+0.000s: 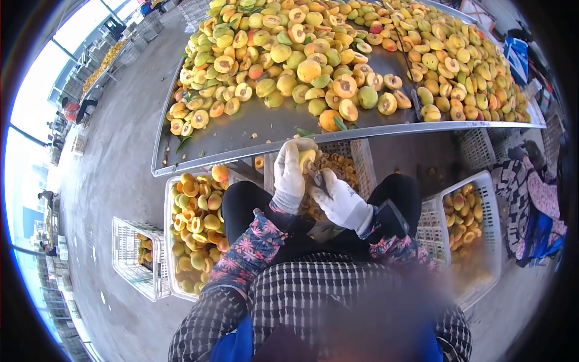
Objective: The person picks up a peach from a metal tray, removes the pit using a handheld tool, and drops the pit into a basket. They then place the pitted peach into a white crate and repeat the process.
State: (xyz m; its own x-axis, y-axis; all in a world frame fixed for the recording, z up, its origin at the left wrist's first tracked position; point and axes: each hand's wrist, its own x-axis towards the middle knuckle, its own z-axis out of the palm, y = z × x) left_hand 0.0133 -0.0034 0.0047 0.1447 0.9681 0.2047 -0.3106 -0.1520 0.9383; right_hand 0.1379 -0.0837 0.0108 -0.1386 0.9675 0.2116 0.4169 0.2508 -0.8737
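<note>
My left hand [290,173], in a white glove, is closed around a yellow peach half [307,157] just in front of the table's metal rim. Close beside it, my right hand [341,201], gloved too, has its fingers pinched at the fruit's lower side. A small dark thing shows at those fingertips, and I cannot tell what it is. Below both hands stands a crate [363,161] with brown peach pits and scraps [339,168] in it, between my knees.
Halved peaches [283,51] lie heaped on the metal table [241,136] ahead. A white crate of peach halves [170,241] is at my left, with another crate [140,256] beyond it. At my right stands another peach crate [496,241], near a person in patterned clothes [531,199].
</note>
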